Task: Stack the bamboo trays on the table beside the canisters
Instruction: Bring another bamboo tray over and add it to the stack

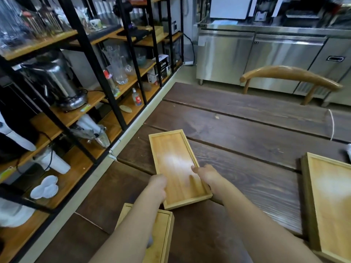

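A narrow bamboo tray (174,160) lies lengthwise over the dark wooden table (247,130), held at its near end by both hands. My left hand (156,186) grips its left rim and my right hand (207,174) grips its right rim, thumb inside the tray. A second bamboo tray (163,230) sits below my left forearm at the table's near edge, partly hidden. A large bamboo tray (330,196) rests at the right, cut off by the frame. No canisters are in view.
A black metal shelf rack (89,59) with wooden boards runs along the left, holding a steel urn (57,80), glassware and white dishes (45,186). A curved wooden chair back (288,74) stands beyond the table. Steel counter cabinets (266,57) line the back.
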